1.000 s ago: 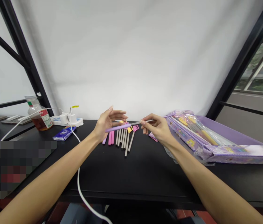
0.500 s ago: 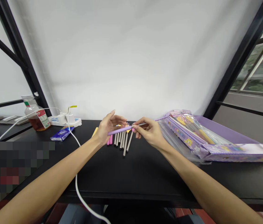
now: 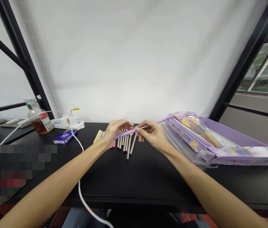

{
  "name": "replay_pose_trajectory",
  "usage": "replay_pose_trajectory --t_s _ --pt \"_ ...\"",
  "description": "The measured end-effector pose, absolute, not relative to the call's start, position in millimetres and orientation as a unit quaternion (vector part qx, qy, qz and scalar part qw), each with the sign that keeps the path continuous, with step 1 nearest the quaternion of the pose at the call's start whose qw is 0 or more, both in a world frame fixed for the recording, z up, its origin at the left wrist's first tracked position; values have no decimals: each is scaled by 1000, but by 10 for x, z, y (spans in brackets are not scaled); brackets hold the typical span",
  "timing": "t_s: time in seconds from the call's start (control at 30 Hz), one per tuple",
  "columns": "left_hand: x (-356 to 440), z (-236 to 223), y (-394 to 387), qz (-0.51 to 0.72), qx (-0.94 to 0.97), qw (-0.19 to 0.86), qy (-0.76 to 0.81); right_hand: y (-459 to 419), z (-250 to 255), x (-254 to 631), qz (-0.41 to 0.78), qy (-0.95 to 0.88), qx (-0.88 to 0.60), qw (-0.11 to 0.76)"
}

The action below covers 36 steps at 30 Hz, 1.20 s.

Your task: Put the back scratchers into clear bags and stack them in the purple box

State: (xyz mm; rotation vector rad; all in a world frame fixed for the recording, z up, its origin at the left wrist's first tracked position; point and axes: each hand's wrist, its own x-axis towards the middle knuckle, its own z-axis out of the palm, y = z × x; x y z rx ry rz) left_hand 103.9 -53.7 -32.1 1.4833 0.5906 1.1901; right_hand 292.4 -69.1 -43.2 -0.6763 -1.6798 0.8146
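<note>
My left hand (image 3: 113,132) is closed around a purple handle (image 3: 124,133), held slanting just above the black table. At the handle's right end, my right hand (image 3: 155,134) pinches a thin metal rod (image 3: 144,127), which meets the handle at my fingertips. A purple tip (image 3: 164,120) sticks out beyond my right hand. Beneath my hands lie several back scratcher rods (image 3: 128,152) of metal, their small coloured hand-shaped heads partly hidden by my fingers. Loose yellow, blue and pink handles (image 3: 97,136) lie beside my left hand, some of them covered by it.
On the right stands a purple box (image 3: 236,137) with plastic-wrapped back scratchers inside. Left are a bottle of brown liquid (image 3: 39,118), a blue packet (image 3: 64,136) and a power strip (image 3: 79,124). A white cable (image 3: 79,190) crosses the table's front edge.
My hands have come together, and the bare length of metal between handle and right fingers has shortened until the rod meets the handle. My left fingers have closed further over the handle.
</note>
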Motion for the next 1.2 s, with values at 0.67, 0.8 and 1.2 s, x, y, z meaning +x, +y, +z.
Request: replay_pose_trajectory --t_s 0.67,0.8,1.2 --pt "965 -367 -461 415 756 402 309 -569 -219 3379 256 -669 -334 613" --pt "944 -350 -449 428 747 411 300 -528 -231 3421 272 -657 -356 606" --pt "995 -230 -631 539 565 599 175 -639 -279 3151 336 -652 -298 611"
